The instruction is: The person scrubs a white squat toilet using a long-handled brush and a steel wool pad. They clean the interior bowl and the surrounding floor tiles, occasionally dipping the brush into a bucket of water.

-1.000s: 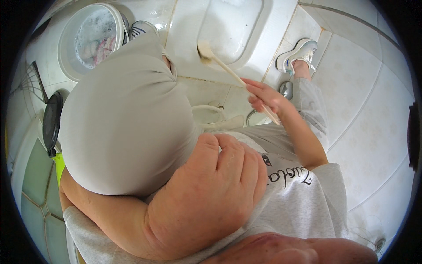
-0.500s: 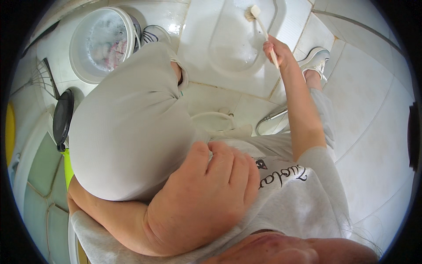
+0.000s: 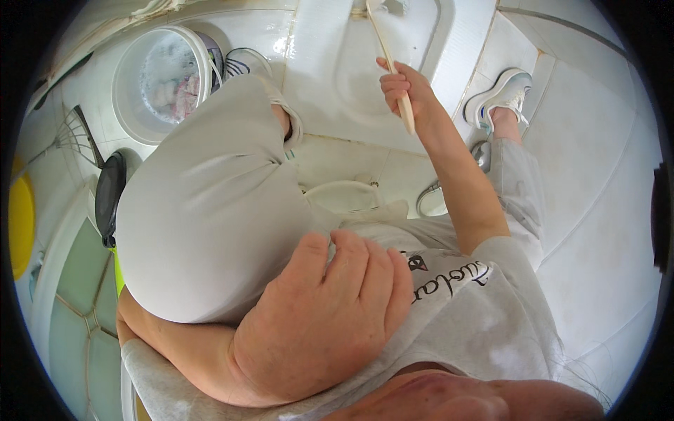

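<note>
My right hand point(image 3: 408, 91) is wrapped round the pale handle of a long scrubbing brush point(image 3: 405, 112). The brush reaches over a white squat toilet point(image 3: 318, 63), and its bristle end lies at the picture's upper edge, partly cut off. My left hand point(image 3: 326, 309) is curled in front of my grey shirt, beside my bent knee point(image 3: 210, 210). Its fingers lie together with their tips bent out of sight, and no object shows in it.
A white bucket point(image 3: 121, 84) of soapy water with a pink cloth point(image 3: 186, 97) stands at far left. Further left are a black oval object point(image 3: 110, 196), a wire rack point(image 3: 71, 135) and a yellow basin point(image 3: 21, 224). A shiny metal piece point(image 3: 432, 201) lies near my right shoe point(image 3: 500, 102).
My right hand has moved left and slightly nearer with the brush, whose head has shifted left and up to the picture's edge. My left hand has hardly moved.
</note>
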{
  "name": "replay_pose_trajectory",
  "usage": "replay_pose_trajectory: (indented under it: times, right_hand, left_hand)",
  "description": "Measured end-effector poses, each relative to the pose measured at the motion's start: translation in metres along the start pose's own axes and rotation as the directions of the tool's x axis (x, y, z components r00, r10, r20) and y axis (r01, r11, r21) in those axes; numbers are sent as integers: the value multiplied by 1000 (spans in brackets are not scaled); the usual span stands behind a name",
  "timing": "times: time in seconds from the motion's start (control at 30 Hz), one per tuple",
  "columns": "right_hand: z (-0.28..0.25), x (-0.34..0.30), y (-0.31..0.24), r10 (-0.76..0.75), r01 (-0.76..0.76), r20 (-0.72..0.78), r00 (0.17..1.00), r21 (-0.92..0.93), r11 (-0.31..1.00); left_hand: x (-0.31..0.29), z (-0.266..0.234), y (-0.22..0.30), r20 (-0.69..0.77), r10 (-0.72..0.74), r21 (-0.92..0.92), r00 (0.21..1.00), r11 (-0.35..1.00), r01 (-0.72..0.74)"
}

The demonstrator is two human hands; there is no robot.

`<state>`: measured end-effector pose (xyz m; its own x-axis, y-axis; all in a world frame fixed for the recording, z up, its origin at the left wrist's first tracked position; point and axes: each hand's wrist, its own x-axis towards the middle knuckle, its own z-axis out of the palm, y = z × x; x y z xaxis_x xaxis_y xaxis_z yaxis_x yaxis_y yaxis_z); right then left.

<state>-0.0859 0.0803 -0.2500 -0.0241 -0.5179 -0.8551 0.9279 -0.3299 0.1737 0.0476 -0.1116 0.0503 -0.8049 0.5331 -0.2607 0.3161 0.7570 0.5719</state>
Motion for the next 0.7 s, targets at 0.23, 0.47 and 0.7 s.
replay_pose_trajectory:
  times: [0.23,0.47,0.7]
  right_hand:
    - [-28,-73,76,262,-294,-193,945,-162,942]
    - [-60,-107,75,298,-420,-379,876,-296,858]
    - [-25,-71,85,222,-352,-310,924,-471,809]
  left_hand:
    - [-4,-4,7,2,82,-17,997,996,-82]
    - [-7,0,7,-28,110,-25,994,993,-111]
    - [-13,-5,7,-23,105,4,994,994,-105]
